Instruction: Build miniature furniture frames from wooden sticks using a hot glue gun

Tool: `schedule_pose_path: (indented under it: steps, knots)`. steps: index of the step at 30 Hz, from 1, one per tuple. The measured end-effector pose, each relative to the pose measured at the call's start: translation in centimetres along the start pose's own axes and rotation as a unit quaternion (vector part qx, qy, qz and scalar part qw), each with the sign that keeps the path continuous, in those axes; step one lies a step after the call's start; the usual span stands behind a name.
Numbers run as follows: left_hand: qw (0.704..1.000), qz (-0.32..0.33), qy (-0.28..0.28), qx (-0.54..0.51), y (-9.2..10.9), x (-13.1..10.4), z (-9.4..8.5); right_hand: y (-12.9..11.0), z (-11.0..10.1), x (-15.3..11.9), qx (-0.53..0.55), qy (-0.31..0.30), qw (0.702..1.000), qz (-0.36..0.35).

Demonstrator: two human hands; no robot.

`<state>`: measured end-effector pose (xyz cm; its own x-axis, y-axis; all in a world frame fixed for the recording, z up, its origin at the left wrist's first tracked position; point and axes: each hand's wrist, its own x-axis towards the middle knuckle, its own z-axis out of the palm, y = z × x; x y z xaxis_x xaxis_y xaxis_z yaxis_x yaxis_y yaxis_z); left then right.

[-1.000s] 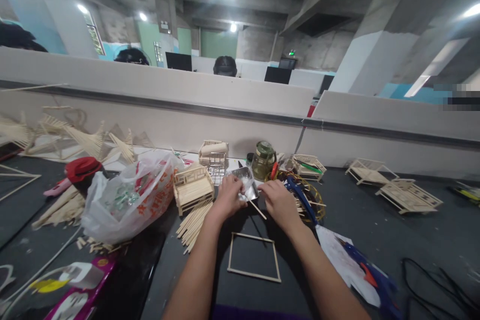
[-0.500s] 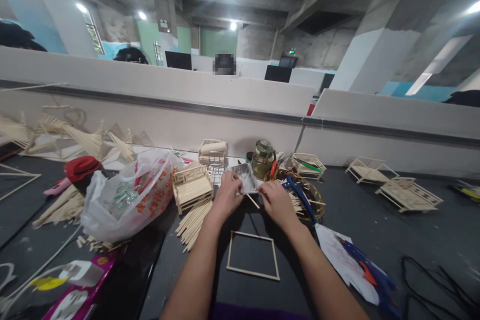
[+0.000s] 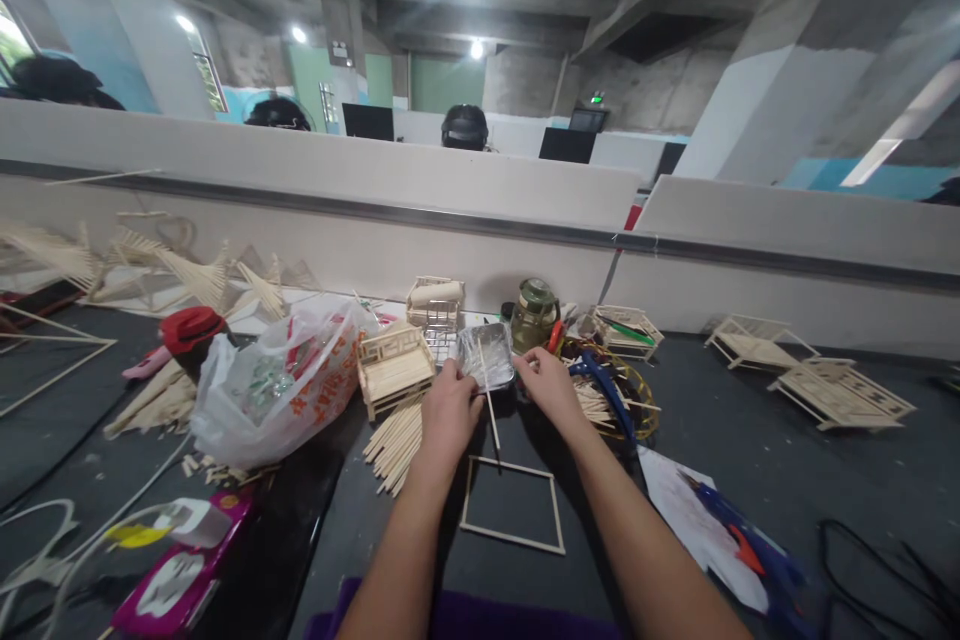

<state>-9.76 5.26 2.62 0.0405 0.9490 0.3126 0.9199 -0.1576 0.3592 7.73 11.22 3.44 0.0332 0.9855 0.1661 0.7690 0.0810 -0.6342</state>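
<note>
A small clear tray (image 3: 507, 372) with a shiny lining sits between my hands, with a thin wooden stick (image 3: 493, 418) lying across it and jutting out over its near edge. The closed fingers of my left hand (image 3: 451, 408) grip the tray's lower left edge. At its right edge, the fingers of my right hand (image 3: 551, 384) are pinched together against the rim. Just nearer to me, a rectangular frame of wooden sticks (image 3: 513, 542) lies flat on the dark table. A bundle of loose sticks (image 3: 394, 448) is beside my left wrist.
Small stick-built furniture (image 3: 396, 370) and a plastic bag (image 3: 277, 390) stand to the left. Behind are a green jar (image 3: 534, 315) and the partition (image 3: 360, 255). On the right are a yellow-rimmed basket (image 3: 651, 400), a blue glue gun (image 3: 606, 388) and more stick models (image 3: 841, 392).
Both hands have shifted to the tray's sides, and the tray shows more fully. The stick now lies across the tray, reaching nearer to the frame. The view has swung slightly left.
</note>
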Motion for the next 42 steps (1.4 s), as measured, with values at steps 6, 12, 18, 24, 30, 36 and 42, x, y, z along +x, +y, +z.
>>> schedule_pose_path:
  steps: [6,12,18,24,30,36,42]
  knots:
    - [0.996,-0.068,-0.041,-0.049,-0.6,0.0,-0.2,-1.1,0.7,1.2,-0.060,-0.052,0.997,0.020]
    - [0.990,-0.101,-0.037,-0.092,-1.2,0.2,-0.1,-2.3,0.3,1.2,-0.120,-0.060,0.991,-0.005]
    - [0.979,-0.125,0.004,-0.161,-1.7,0.5,-0.3,-2.5,0.1,2.1,-0.128,-0.072,0.989,0.011]
    - [0.931,-0.200,0.115,-0.284,-2.0,0.9,-1.1,-2.5,0.1,3.8,-0.129,-0.066,0.989,0.022]
    - [0.797,-0.218,0.302,-0.476,-2.1,1.1,-2.2,-3.7,0.8,6.3,-0.164,-0.042,0.985,0.033]
    - [0.633,-0.222,0.324,-0.667,-2.2,1.6,-2.2,-4.5,1.6,7.7,-0.142,-0.043,0.987,0.054]
    - [0.506,-0.198,0.235,-0.806,-2.5,1.5,-2.9,-5.1,0.4,6.0,-0.133,-0.022,0.990,0.046]
